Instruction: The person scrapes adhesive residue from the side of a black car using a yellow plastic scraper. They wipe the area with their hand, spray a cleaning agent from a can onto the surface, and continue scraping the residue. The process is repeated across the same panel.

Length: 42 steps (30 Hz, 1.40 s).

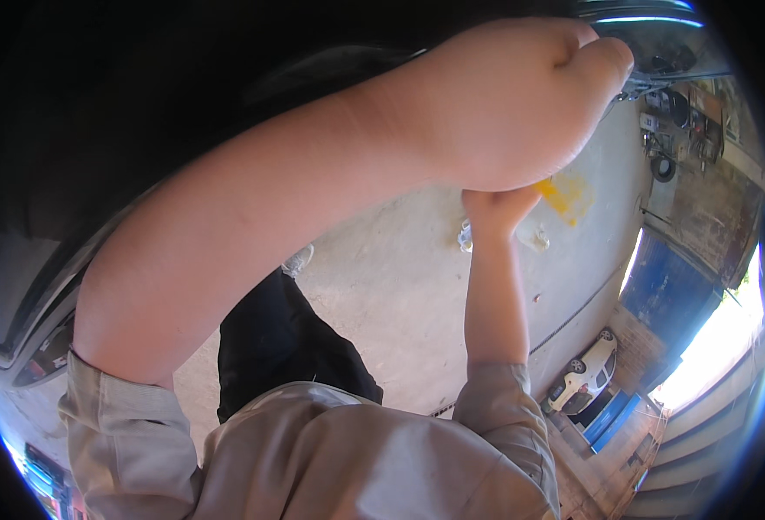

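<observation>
My left hand (525, 97) is at the upper right, its forearm crossing the view in front of a dark car body (181, 84). Its thumb and fingers are curled beside the car's glossy edge. The fingertips are hidden, so I cannot tell what they hold. Lower down, my right hand (500, 207) is partly covered by the left one, and its fingers are mostly out of sight. A patchy yellow thing (565, 198) shows right beside the right hand. Whether that hand grips it or it lies beyond, I cannot tell.
Under my arms is a concrete floor (389, 286), with a pale plastic bag-like thing (533, 236) on it. A tyre (662, 168) and assorted equipment (671, 127) stand at the right. Farther off are a white car (584, 377) and a blue door-like panel (668, 279).
</observation>
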Motion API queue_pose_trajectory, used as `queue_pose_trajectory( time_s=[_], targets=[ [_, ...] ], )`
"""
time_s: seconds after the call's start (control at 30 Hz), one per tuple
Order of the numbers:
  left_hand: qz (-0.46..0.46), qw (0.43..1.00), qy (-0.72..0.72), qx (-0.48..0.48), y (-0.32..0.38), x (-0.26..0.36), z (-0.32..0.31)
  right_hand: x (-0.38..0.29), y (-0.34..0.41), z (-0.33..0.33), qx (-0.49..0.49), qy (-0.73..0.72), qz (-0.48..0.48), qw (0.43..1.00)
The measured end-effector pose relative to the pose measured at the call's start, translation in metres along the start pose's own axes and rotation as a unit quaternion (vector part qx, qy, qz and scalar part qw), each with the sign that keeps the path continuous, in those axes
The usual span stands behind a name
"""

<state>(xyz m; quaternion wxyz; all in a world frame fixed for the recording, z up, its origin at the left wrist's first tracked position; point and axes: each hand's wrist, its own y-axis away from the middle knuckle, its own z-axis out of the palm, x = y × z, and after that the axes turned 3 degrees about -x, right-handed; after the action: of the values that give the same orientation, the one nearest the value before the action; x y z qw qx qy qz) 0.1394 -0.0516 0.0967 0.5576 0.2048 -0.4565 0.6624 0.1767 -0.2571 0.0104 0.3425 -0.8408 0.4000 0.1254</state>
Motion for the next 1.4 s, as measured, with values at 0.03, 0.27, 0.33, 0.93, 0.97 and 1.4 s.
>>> queue_pose_trajectory(
  time_s=[0.03,0.27,0.33,0.93,0.97,1.4],
  targets=[
    [0.001,1.000,0.001,-0.007,0.000,0.000,-0.001,-0.003,-0.002,-0.001,-0.014,-0.002,0.006,1.000],
    [0.049,0.997,-0.053,0.001,-0.006,-0.009,-0.004,-0.017,-0.002,-0.002,-0.014,-0.007,-0.035,0.999],
    [0.031,0.999,-0.027,-0.018,-0.005,-0.006,-0.003,-0.016,-0.004,-0.002,-0.014,-0.033,0.086,0.996],
    [-0.046,0.999,0.020,0.001,-0.009,-0.004,0.001,-0.013,-0.006,0.009,0.065,0.075,-0.087,0.991],
    [-0.045,0.999,0.020,0.000,-0.009,-0.006,-0.001,-0.018,-0.005,0.008,0.055,0.077,-0.108,0.990],
    [-0.034,0.999,0.015,-0.011,-0.011,-0.013,-0.003,-0.015,0.001,0.000,-0.012,0.092,0.008,0.996]
  ],
)
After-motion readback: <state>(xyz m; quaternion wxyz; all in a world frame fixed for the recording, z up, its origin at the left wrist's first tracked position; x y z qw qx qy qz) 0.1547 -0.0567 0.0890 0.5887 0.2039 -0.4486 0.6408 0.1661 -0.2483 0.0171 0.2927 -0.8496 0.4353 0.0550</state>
